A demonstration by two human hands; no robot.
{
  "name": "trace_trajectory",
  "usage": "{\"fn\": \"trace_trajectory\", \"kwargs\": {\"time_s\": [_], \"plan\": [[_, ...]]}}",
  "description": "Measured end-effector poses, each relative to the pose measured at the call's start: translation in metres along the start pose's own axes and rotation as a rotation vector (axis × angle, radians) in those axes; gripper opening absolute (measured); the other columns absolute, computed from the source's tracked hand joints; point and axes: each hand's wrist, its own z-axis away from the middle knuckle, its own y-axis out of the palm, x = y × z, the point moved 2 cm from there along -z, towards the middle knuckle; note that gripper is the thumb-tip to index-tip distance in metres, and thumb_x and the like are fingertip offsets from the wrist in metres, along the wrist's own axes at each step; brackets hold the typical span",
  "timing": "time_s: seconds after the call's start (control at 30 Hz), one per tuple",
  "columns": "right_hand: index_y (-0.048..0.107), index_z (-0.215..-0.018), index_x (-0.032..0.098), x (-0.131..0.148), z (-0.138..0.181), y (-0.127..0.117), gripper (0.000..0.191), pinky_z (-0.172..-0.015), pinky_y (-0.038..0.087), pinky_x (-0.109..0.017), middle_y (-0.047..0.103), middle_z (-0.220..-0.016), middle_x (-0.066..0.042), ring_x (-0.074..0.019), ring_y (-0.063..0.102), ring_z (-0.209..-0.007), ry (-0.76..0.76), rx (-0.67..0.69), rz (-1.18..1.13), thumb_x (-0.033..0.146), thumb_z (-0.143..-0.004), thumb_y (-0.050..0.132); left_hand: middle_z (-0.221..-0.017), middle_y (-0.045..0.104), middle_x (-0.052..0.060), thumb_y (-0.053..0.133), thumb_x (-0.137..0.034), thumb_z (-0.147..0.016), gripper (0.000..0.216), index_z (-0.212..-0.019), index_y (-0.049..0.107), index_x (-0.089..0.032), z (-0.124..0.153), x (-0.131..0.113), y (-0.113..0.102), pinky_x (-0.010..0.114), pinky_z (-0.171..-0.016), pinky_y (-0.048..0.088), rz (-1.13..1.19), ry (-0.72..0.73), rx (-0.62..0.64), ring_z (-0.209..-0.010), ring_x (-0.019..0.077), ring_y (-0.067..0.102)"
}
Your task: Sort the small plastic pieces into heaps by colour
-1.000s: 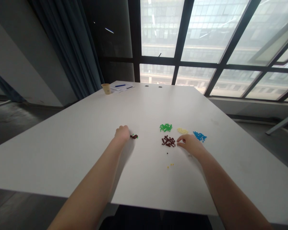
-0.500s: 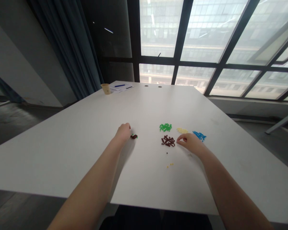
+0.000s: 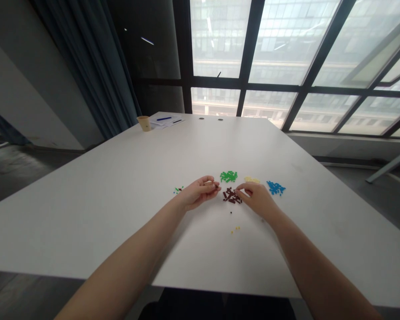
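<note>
My left hand (image 3: 202,192) is closed, its fingertips pinching a small dark brown brick piece (image 3: 216,186) just left of the brown pile. Over the right edge of that pile of small brown building bricks (image 3: 231,197), my right hand (image 3: 256,195) has thumb and forefinger pressed together. Whatever may be between those fingertips is too small to make out. Behind lies a heap of green bricks (image 3: 228,176). Pale yellow bricks (image 3: 252,179) are partly covered by my right hand, and blue bricks (image 3: 276,188) lie to its right.
A few mixed bricks (image 3: 178,190) lie left of my left hand. Nearer me are a single dark bit (image 3: 231,212) and a few yellow pieces (image 3: 236,229). A paper cup (image 3: 144,123) and papers (image 3: 166,122) with pens sit at the white table's far left.
My left hand has moved right with a brown piece in its fingers, uncovering small mixed bricks. My right hand has shifted slightly left onto the brown pile.
</note>
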Motion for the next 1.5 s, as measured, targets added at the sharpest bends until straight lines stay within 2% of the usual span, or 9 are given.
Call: {"fn": "trace_trajectory", "kwargs": {"time_s": [0.27,0.5,0.7,0.97,1.1,1.23,1.37,1.5], "plan": [[0.067,-0.073,0.019,0.019,0.003,-0.002,0.016,-0.057,0.036,-0.023,0.058,-0.061,0.0,-0.0103,0.047,-0.055,-0.173,-0.074,-0.119,0.023,-0.079,0.053,-0.078,0.06,0.0,0.075,-0.01,-0.058,0.032,-0.078,0.05,-0.015,-0.002,0.021,0.011,0.019,-0.073,0.044,0.063,-0.056,0.076,-0.074,0.0071,0.059],[0.067,-0.074,0.02,0.022,0.003,-0.004,0.015,-0.056,0.036,-0.022,0.056,-0.06,0.0,-0.0103,0.047,-0.055,-0.178,-0.107,-0.121,0.023,-0.079,0.053,-0.085,0.063,0.002,0.075,-0.011,-0.059,0.032,-0.079,0.051,-0.016,-0.005,0.025,0.009,0.018,-0.073,0.043,0.068,-0.062,0.096,-0.075,0.0065,0.059],[0.066,-0.074,0.019,0.022,0.003,-0.005,0.015,-0.057,0.036,-0.022,0.055,-0.06,0.0,-0.0103,0.046,-0.055,-0.184,-0.101,-0.113,0.023,-0.079,0.052,-0.082,0.063,0.001,0.077,-0.014,-0.056,0.036,-0.081,0.052,-0.016,-0.004,0.025,0.009,0.018,-0.069,0.042,0.051,-0.061,0.095,-0.072,0.0065,0.058],[0.066,-0.077,0.019,0.021,0.004,-0.006,0.014,-0.056,0.035,-0.022,0.054,-0.06,0.0,-0.0098,0.045,-0.055,-0.176,-0.114,-0.112,0.019,-0.078,0.053,-0.074,0.063,0.0,0.078,-0.011,-0.054,0.039,-0.086,0.056,-0.016,-0.001,0.025,0.013,0.016,-0.059,0.038,0.041,-0.036,0.233,-0.063,0.0057,0.055],[0.066,-0.077,0.019,0.022,0.005,-0.008,0.013,-0.056,0.036,-0.022,0.053,-0.06,0.001,-0.0098,0.045,-0.055,-0.192,-0.14,-0.112,0.019,-0.079,0.053,-0.073,0.064,0.001,0.078,-0.01,-0.054,0.039,-0.087,0.057,-0.016,-0.001,0.026,0.012,0.017,-0.059,0.037,-0.008,-0.034,0.26,-0.063,0.0068,0.055],[0.066,-0.079,0.019,0.029,0.007,-0.013,0.014,-0.057,0.037,-0.023,0.053,-0.06,0.0,-0.0101,0.045,-0.055,-0.243,-0.18,-0.137,0.021,-0.079,0.052,-0.075,0.064,0.001,0.078,-0.013,-0.055,0.038,-0.086,0.057,-0.016,-0.002,0.027,0.012,0.018,-0.062,0.038,-0.025,-0.034,0.248,-0.066,0.0075,0.055],[0.067,-0.084,0.021,0.034,0.01,-0.012,0.012,-0.059,0.038,-0.024,0.054,-0.063,0.0,-0.0105,0.047,-0.058,-0.341,-0.091,-0.174,0.023,-0.078,0.056,-0.077,0.062,-0.001,0.077,-0.018,-0.057,0.036,-0.085,0.055,-0.018,-0.005,0.028,0.008,0.018,-0.063,0.036,-0.044,-0.029,0.197,-0.069,0.0071,0.055],[0.067,-0.087,0.024,0.031,0.01,-0.004,0.014,-0.059,0.038,-0.023,0.053,-0.064,0.0,-0.0104,0.048,-0.061,-0.32,-0.045,-0.185,0.021,-0.078,0.057,-0.074,0.06,-0.002,0.077,-0.023,-0.058,0.036,-0.086,0.054,-0.019,-0.008,0.03,0.004,0.018,-0.063,0.035,-0.108,-0.044,0.17,-0.069,0.0068,0.053]]}}
